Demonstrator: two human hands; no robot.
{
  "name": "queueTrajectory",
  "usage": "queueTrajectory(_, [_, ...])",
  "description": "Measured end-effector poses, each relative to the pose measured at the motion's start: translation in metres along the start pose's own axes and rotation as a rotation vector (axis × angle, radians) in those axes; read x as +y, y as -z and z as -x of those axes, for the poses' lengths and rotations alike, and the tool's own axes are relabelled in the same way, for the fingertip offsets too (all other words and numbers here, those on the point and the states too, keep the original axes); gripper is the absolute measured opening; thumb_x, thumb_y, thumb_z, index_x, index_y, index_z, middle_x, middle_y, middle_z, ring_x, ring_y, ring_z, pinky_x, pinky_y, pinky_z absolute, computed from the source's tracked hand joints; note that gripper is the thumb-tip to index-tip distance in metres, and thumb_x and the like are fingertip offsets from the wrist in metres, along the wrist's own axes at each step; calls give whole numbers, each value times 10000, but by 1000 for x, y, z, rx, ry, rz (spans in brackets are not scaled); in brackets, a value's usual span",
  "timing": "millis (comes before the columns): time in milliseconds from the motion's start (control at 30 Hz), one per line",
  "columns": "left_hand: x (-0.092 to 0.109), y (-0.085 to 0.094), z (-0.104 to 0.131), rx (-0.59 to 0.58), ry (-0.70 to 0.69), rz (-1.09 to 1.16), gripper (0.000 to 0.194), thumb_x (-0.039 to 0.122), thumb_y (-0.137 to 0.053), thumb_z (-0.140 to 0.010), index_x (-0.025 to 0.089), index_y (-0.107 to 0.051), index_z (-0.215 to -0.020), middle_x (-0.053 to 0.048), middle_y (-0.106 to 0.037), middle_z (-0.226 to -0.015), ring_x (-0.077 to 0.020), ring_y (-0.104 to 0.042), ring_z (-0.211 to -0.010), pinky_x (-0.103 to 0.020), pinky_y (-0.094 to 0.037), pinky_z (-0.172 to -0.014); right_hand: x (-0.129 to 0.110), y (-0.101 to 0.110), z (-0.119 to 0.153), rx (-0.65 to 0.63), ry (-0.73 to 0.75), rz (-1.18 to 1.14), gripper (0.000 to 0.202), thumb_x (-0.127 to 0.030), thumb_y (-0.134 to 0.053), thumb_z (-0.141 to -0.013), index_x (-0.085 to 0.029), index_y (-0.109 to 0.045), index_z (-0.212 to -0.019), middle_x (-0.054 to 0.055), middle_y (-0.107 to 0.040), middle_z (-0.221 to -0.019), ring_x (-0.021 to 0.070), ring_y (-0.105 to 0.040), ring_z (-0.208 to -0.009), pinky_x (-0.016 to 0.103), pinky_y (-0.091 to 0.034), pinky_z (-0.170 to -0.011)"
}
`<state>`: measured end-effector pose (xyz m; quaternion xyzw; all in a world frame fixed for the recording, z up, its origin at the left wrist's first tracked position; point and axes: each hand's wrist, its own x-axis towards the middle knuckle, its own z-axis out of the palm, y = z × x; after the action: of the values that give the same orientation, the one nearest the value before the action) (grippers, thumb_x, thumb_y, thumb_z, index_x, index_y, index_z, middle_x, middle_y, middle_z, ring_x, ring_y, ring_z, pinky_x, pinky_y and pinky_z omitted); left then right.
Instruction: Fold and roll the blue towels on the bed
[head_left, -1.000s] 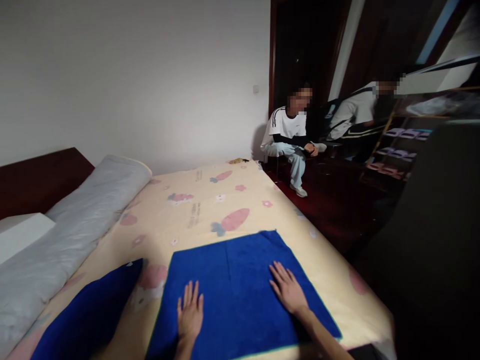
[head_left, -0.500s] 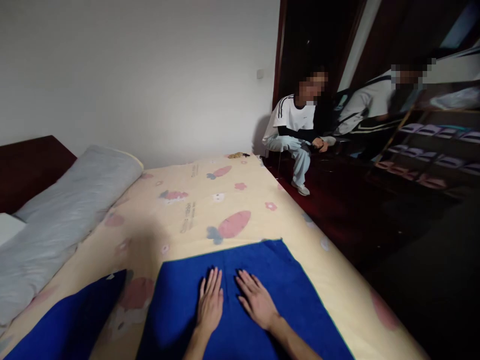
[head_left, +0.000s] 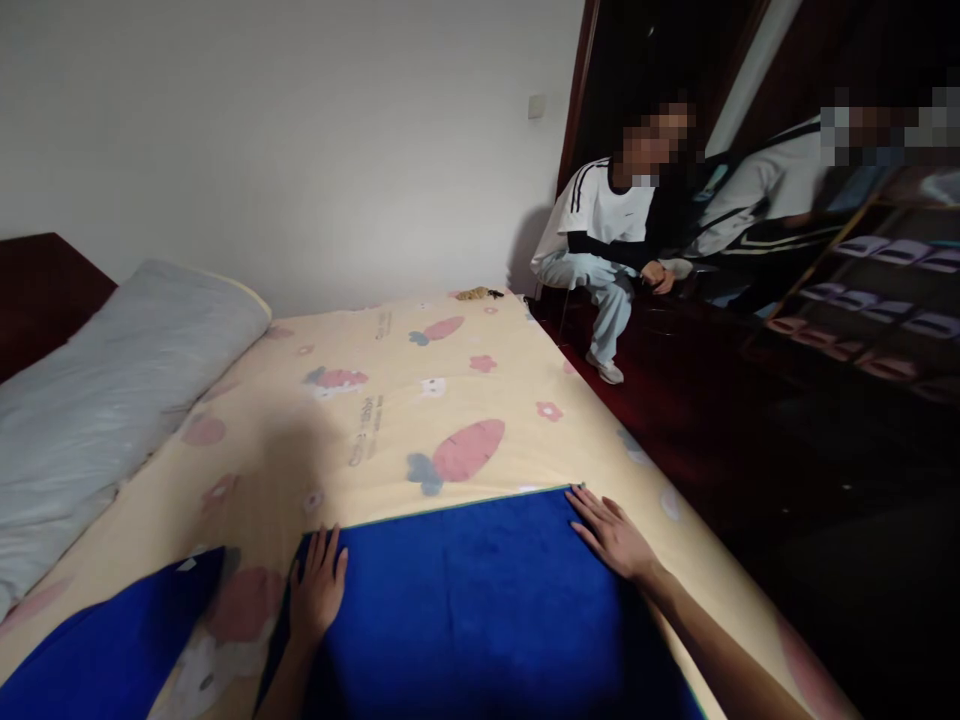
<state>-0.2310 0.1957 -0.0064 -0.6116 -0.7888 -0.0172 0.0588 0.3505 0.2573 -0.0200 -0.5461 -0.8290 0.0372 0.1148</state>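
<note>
Spreading across the near part of the bed (head_left: 397,420), the blue cloth (head_left: 472,605) lay under both hands, its far edge running crosswise between them. The left hand (head_left: 319,585) rested at the far left corner and the right hand (head_left: 616,535) at the far right corner, each palm down, fingers extended, nothing gripped; how hard they pressed could not be told. A faint crease (head_left: 448,585) ran down the cloth's middle, so good smoothing seemed to call for flat palms, even pressure and outward strokes from that line, with both corners drawn equally to keep the edge straight. Too hard a push probably risked rucking the patterned sheet (head_left: 517,440) beneath. A second blue cloth (head_left: 112,640) lay apart, to the left.
</note>
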Motion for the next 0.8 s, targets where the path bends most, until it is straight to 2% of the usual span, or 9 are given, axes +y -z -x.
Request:
queueTrajectory(100, [1,4,-2,15,33,-7,544,398,-205,-984,243,-248,-1504,-87,-342,-1564,-247,-318,-1434,-549,-310,-1123,-2,-2,2,60,-69,56,591,-534,-275,-997,-228,-320,-1501,86,-395,-1517,237,-337,-1413,480,-285,-1133])
queueTrajectory(167, [23,11,1,73,14,-5,543,368,-181,-988,222,-225,-1509,-105,-338,-1564,-250,-308,-1439,-565,-289,-1131,-28,-4,-6,150,-166,84,602,-523,-271,-998,-191,-335,-1496,116,-382,-1520,269,-333,-1414,517,-259,-1140])
queueTrajectory(233, [61,19,7,143,-102,19,536,329,-174,-991,216,-189,-1515,-88,-302,-1580,-225,-263,-1459,-537,-266,-1153,-71,-7,-20,214,-210,66,601,-488,-281,-1004,-158,-310,-1505,134,-356,-1529,280,-311,-1424,527,-240,-1147])
queueTrajectory(333, [130,25,19,147,-364,85,539,266,-210,-985,220,-150,-1518,-44,-287,-1584,-173,-226,-1469,-441,-276,-1171,-151,-15,-45,156,-54,-69,542,-366,-296,-1011,-185,-267,-1521,88,-332,-1546,230,-294,-1434,462,-260,-1156])
queueTrajectory(400, [171,23,26,118,-458,117,548,235,-226,-977,192,-148,-1518,-49,-287,-1582,-161,-230,-1466,-410,-285,-1173,-200,-21,-60,85,31,-151,546,-231,-293,-986,-179,-240,-1527,74,-271,-1570,209,-244,-1452,439,-264,-1160])
queueTrajectory(500, [199,18,30,69,-501,141,537,246,-243,-976,191,-212,-1509,-65,-350,-1554,-160,-288,-1445,-409,-298,-1168,-236,-28,-73,-43,136,-231,588,-181,-331,-952,-180,-222,-1530,69,-296,-1559,193,-243,-1451,419,-263,-1167])
queueTrajectory(567, [191,16,26,39,-500,146,526,306,-248,-986,220,-234,-1505,-58,-362,-1549,-162,-305,-1439,-420,-300,-1168,-229,-28,-74,-86,158,-234,557,-255,-346,-974,-190,-258,-1521,70,-321,-1549,200,-264,-1444,431,-255,-1172])
queueTrajectory(633, [161,14,21,22,-438,138,529,361,-239,-992,236,-232,-1505,-49,-344,-1558,-168,-299,-1442,-436,-296,-1168,-199,-26,-67,-67,112,-198,537,-369,-342,-996,-198,-314,-1504,77,-319,-1549,215,-276,-1441,450,-253,-1170])
queueTrajectory(800, [41,-1,10,48,-79,86,552,427,-197,-982,254,-257,-1503,-58,-320,-1574,-221,-296,-1446,-519,-294,-1149,-82,-19,-22,84,-143,-62,591,-531,-285,-992,-224,-346,-1494,88,-347,-1544,239,-300,-1432,478,-277,-1152])
